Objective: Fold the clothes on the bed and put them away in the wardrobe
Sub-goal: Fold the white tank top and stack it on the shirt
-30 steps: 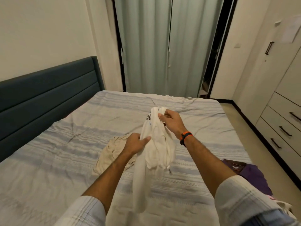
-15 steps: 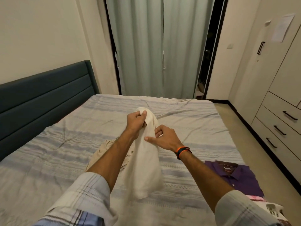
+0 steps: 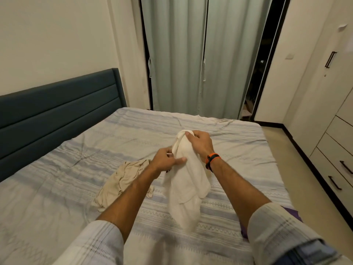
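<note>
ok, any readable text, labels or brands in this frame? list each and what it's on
None can be read.
Paper on the wardrobe: any writing is too blurred and cut off by the frame edge.
White garment held by both hands: no print showing.
Wristband: no legible marking.

White garment [image 3: 186, 180] in both hands [image 3: 183, 150]

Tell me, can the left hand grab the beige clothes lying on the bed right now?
Probably not right away. The left hand is pinching the white garment, so its fingers are busy. The beige clothes lie just below it on the bed with nothing covering them, so letting go would free the way.
</note>
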